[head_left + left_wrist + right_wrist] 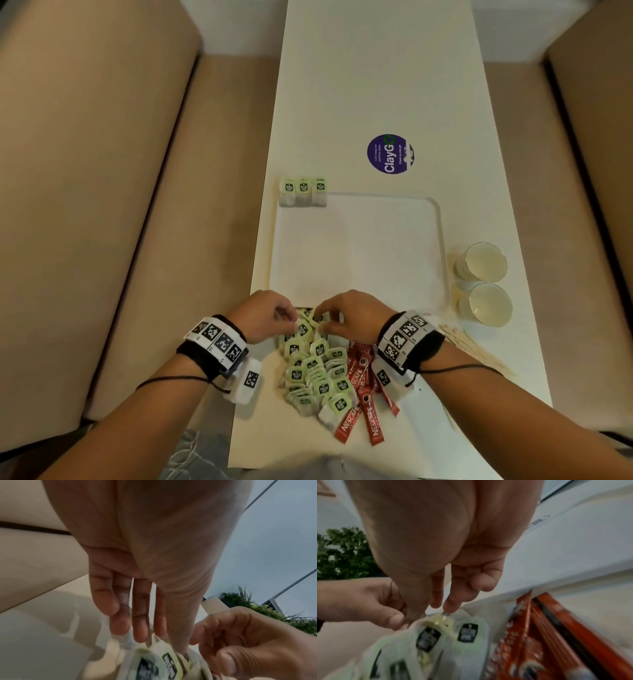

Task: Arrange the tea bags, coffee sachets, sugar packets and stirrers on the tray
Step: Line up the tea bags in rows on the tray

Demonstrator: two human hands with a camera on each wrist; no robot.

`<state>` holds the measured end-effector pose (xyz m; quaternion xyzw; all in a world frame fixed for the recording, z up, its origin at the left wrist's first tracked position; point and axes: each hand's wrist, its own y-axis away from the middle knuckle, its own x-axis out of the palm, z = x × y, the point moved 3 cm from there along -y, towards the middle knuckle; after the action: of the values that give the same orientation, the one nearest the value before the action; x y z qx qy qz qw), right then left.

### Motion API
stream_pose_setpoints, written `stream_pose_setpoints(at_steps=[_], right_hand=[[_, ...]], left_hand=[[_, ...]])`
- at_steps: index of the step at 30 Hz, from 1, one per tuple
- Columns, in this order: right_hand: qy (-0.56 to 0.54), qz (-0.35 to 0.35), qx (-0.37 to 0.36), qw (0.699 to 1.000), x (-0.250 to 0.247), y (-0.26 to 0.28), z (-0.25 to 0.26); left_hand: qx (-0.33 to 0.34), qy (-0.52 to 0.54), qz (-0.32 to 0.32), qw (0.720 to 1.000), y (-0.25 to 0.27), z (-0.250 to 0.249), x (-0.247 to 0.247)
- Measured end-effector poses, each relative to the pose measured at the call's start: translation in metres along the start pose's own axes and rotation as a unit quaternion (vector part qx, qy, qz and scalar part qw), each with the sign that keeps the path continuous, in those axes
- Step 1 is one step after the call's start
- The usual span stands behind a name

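Head view, read from left to right: the person's left hand (pixel 265 317) and right hand (pixel 352 320) meet over the far end of a loose heap of pale green paper-tagged tea bags (pixel 317 373) lying just in front of the near rim of the flat white rectangular tray (pixel 424 240). Left hand fingertips pinch a bag at the top of the heap; the left wrist view shows its fingers (pixel 139 615) reaching down onto the tags. Right hand thumb and forefinger pinch a neighbouring bag, its other fingers curled. Three tea bags (pixel 303 192) stand in a neat row at the tray's far left corner. Right of the heap lie red stick-shaped coffee sachets (pixel 363 394), then pale wooden stirrers (pixel 476 346) and two white paper cups (pixel 484 284) beside the tray; sugar packets I cannot make out. The step in hand looks like separating single bags from the tangle. It should go best by pinching each bag by its tag, lifting slowly so strings do not drag neighbours, then setting it beside the row, tag side up and edges aligned.
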<state>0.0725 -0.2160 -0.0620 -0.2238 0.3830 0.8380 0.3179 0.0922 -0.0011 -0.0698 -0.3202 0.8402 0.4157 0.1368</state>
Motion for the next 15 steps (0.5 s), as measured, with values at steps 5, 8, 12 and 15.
stream_pose_setpoints(at_steps=[5,8,12,15], right_hand=[[0.042,0.013,0.010,0.999,0.011,0.012,0.006],[0.033,0.001,0.019,0.999,0.017,0.016,0.006],[0.012,-0.019,0.039,0.999,0.019,0.022,0.002],[-0.002,-0.038,0.036,0.999,0.016,0.027,0.002]], left_hand=[[-0.006,-0.018,0.008,1.000,0.003,0.000,0.014],[-0.009,0.003,0.006,1.000,0.006,-0.002,0.017],[-0.010,0.004,0.011,1.000,0.008,-0.004,0.019],[-0.002,-0.011,0.011,1.000,0.010,-0.007,0.019]])
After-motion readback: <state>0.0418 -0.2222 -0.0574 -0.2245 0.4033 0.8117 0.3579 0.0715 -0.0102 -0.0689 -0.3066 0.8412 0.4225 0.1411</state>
